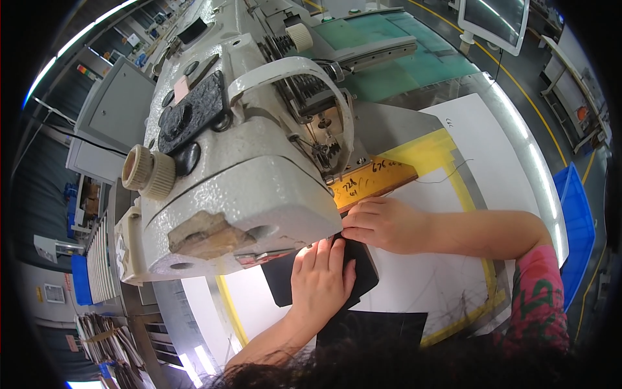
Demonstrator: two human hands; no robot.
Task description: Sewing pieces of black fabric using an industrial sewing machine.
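My left hand (321, 279) lies flat, fingers together, on a black fabric piece (365, 267) on the white table, just under the head of a grey industrial sewing machine (240, 175). My right hand (382, 223) rests beside it with its fingers curled at the fabric's upper edge, next to an orange-yellow guide plate (379, 176) with handwriting on it. The needle area is hidden behind the machine head. A second black piece (376, 326) lies near the lower edge.
Yellow tape (453, 178) outlines a rectangle on the white tabletop (483, 129). A green panel (402, 55) sits behind the machine. A blue bin (576, 227) stands at the right, a monitor (492, 23) at the upper right, and a grey control box (110, 117) at the left.
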